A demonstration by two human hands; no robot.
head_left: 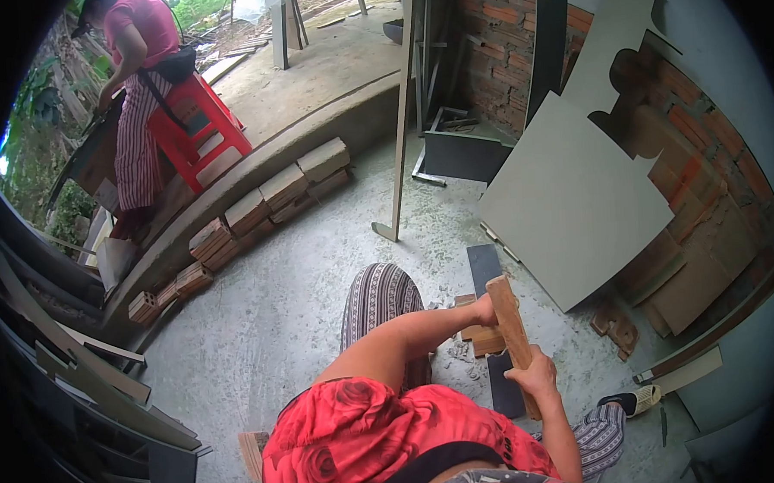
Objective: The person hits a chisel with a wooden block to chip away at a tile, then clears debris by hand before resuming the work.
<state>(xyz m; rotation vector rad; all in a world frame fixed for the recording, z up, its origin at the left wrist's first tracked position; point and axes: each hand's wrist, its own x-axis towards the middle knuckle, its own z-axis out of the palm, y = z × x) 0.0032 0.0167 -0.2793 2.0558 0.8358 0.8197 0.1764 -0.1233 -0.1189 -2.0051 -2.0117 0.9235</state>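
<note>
A long piece of wood (514, 331) is held upright-tilted in front of me, over the floor. My left hand (486, 311) grips it near its upper end, and my right hand (536, 375) is wrapped round its lower part. Below it lie a dark flat strip (483, 267), partly hidden by the wood, and some brown wooden blocks (486, 344). Small pale scraps (457, 352) are scattered beside the blocks. What my fingertips press on behind the wood is hidden.
A large pale board (580, 203) leans at the right by a brick wall (493, 51). Bricks (247, 211) line the raised ledge at the left. A thin upright post (398, 155) stands ahead. Beyond the ledge, another person (141, 45) is by a red stool (194, 125). A cut wooden piece (615, 331) lies right.
</note>
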